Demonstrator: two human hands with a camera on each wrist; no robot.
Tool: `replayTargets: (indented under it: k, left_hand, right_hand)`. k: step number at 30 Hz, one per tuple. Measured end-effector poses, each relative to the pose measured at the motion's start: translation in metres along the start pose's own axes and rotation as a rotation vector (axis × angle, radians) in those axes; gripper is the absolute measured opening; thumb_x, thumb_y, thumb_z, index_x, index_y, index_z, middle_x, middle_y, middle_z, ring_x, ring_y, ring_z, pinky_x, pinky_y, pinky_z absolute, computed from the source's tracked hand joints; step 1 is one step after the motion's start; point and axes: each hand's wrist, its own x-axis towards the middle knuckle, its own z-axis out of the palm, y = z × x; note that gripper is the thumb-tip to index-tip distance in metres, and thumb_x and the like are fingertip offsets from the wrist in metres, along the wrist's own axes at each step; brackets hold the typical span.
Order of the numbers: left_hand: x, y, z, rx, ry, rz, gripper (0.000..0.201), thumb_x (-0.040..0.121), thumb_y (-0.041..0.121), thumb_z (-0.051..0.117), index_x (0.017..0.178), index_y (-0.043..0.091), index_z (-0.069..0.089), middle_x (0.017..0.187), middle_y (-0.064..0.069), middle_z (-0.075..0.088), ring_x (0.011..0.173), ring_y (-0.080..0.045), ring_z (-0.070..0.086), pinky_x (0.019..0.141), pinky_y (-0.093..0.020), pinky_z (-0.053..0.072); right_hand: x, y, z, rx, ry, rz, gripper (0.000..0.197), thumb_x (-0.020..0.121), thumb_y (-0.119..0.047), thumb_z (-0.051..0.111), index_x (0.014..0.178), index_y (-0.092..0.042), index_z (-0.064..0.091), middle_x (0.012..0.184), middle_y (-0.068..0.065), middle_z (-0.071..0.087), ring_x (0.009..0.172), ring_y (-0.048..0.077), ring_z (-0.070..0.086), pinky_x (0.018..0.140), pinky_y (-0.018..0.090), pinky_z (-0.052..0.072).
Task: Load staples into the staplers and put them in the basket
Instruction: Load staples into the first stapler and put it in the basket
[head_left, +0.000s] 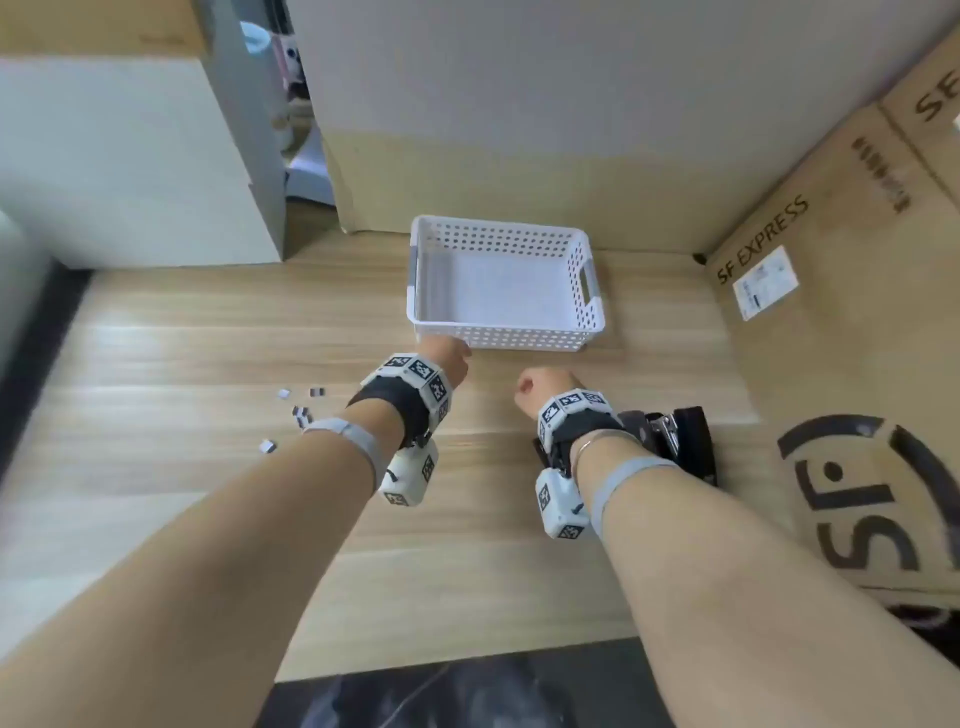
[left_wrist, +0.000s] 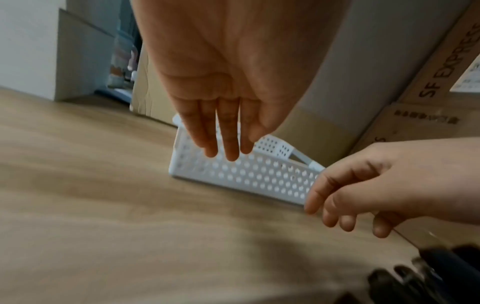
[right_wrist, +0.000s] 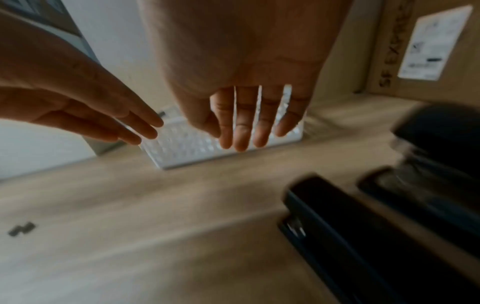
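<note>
An empty white perforated basket (head_left: 587, 270) stands at the back of the wooden table; it also shows as the basket (left_wrist: 259, 176) and the basket (right_wrist: 187, 148). Black staplers (head_left: 685, 441) lie to the right, partly hidden by my right wrist, and show blurred as the staplers (right_wrist: 337, 216) and staplers (left_wrist: 415, 277). Several small staple strips (head_left: 301, 413) lie at the left; one staple strip (right_wrist: 22, 228) shows in the right wrist view. My left hand (head_left: 449, 358) hovers just before the basket, fingers straight, empty. My right hand (head_left: 540, 387) hovers beside it, fingers relaxed, empty.
Cardboard boxes marked SF EXPRESS (head_left: 831, 312) wall the right side. A large box (head_left: 519, 171) stands behind the basket and a white cabinet (head_left: 130, 171) at the back left. The table's front edge (head_left: 467, 660) is near my elbows.
</note>
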Motion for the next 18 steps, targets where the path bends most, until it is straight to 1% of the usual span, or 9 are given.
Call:
replayTargets:
  k: [1, 2, 4, 6, 8, 10, 14, 16, 18]
  left_hand:
    - [-0.001, 0.000, 0.007, 0.004, -0.048, -0.018, 0.039, 0.095, 0.008, 0.036, 0.130, 0.012, 0.052, 0.138, -0.008, 0.051, 0.127, -0.027, 0.048, 0.107, -0.031, 0.036]
    - [0.000, -0.003, 0.015, -0.020, -0.061, -0.012, 0.039, 0.094, 0.008, 0.036, 0.129, 0.013, 0.053, 0.137, -0.008, 0.053, 0.125, -0.027, 0.049, 0.106, -0.030, 0.037]
    - [-0.002, -0.007, 0.033, -0.006, -0.119, -0.014, 0.038, 0.093, 0.008, 0.038, 0.127, 0.015, 0.055, 0.134, -0.008, 0.056, 0.123, -0.027, 0.052, 0.105, -0.030, 0.039]
    - [-0.002, -0.010, 0.044, -0.005, -0.191, -0.003, 0.037, 0.092, 0.010, 0.042, 0.126, 0.016, 0.055, 0.132, -0.007, 0.058, 0.120, -0.026, 0.054, 0.105, -0.031, 0.040]
    - [-0.002, -0.013, 0.047, 0.010, -0.224, 0.026, 0.037, 0.091, 0.012, 0.046, 0.127, 0.016, 0.053, 0.131, -0.005, 0.059, 0.120, -0.024, 0.054, 0.105, -0.030, 0.039]
    - [-0.002, -0.017, 0.049, 0.019, -0.258, 0.041, 0.039, 0.091, 0.013, 0.049, 0.130, 0.015, 0.051, 0.132, -0.004, 0.058, 0.121, -0.022, 0.053, 0.105, -0.029, 0.038]
    - [0.000, -0.029, 0.047, -0.017, -0.319, 0.014, 0.051, 0.087, 0.014, 0.060, 0.135, 0.014, 0.043, 0.136, -0.006, 0.054, 0.122, -0.023, 0.053, 0.104, -0.029, 0.038]
    - [0.003, -0.040, 0.043, -0.049, -0.301, -0.021, 0.057, 0.084, 0.013, 0.064, 0.136, 0.014, 0.042, 0.135, -0.006, 0.054, 0.121, -0.024, 0.054, 0.105, -0.029, 0.039]
    - [0.005, -0.052, 0.041, -0.042, -0.261, -0.035, 0.055, 0.082, 0.012, 0.064, 0.134, 0.013, 0.044, 0.133, -0.006, 0.056, 0.119, -0.024, 0.055, 0.104, -0.028, 0.038]
  right_hand:
    - [-0.001, 0.006, 0.005, -0.031, -0.042, 0.031, 0.019, 0.085, -0.023, 0.057, 0.101, -0.022, 0.067, 0.109, 0.003, 0.068, 0.099, 0.025, 0.063, 0.084, 0.030, 0.052]
    - [-0.002, 0.012, 0.010, -0.052, -0.061, 0.043, 0.019, 0.083, -0.021, 0.061, 0.102, -0.021, 0.065, 0.109, 0.004, 0.067, 0.100, 0.025, 0.062, 0.080, 0.028, 0.050]
    - [-0.006, 0.026, 0.020, -0.125, -0.141, 0.084, 0.026, 0.080, -0.015, 0.064, 0.106, -0.017, 0.061, 0.113, 0.006, 0.063, 0.100, 0.025, 0.059, 0.076, 0.028, 0.046]
    - [-0.006, 0.036, 0.029, -0.140, -0.159, 0.118, 0.031, 0.084, -0.010, 0.059, 0.115, -0.012, 0.057, 0.120, 0.011, 0.059, 0.102, 0.028, 0.057, 0.081, 0.030, 0.045]
    - [-0.007, 0.041, 0.033, -0.176, -0.139, 0.118, 0.031, 0.092, -0.013, 0.051, 0.122, -0.008, 0.056, 0.126, 0.016, 0.056, 0.114, 0.032, 0.055, 0.091, 0.032, 0.044]
    - [-0.006, 0.039, 0.034, -0.217, -0.115, 0.069, 0.030, 0.094, -0.015, 0.049, 0.122, -0.010, 0.057, 0.126, 0.015, 0.059, 0.117, 0.032, 0.055, 0.093, 0.033, 0.045]
    - [-0.004, 0.007, 0.029, -0.108, -0.038, -0.088, 0.034, 0.081, -0.004, 0.062, 0.111, -0.020, 0.058, 0.114, 0.007, 0.065, 0.105, 0.028, 0.061, 0.081, 0.029, 0.048]
    - [0.001, -0.013, 0.029, -0.084, -0.034, -0.187, 0.038, 0.079, 0.000, 0.064, 0.109, -0.022, 0.058, 0.112, 0.003, 0.067, 0.102, 0.025, 0.062, 0.081, 0.029, 0.050]
    - [0.003, -0.032, 0.030, -0.062, -0.041, -0.260, 0.039, 0.078, 0.000, 0.066, 0.108, -0.024, 0.059, 0.111, 0.001, 0.067, 0.101, 0.024, 0.063, 0.083, 0.029, 0.051]
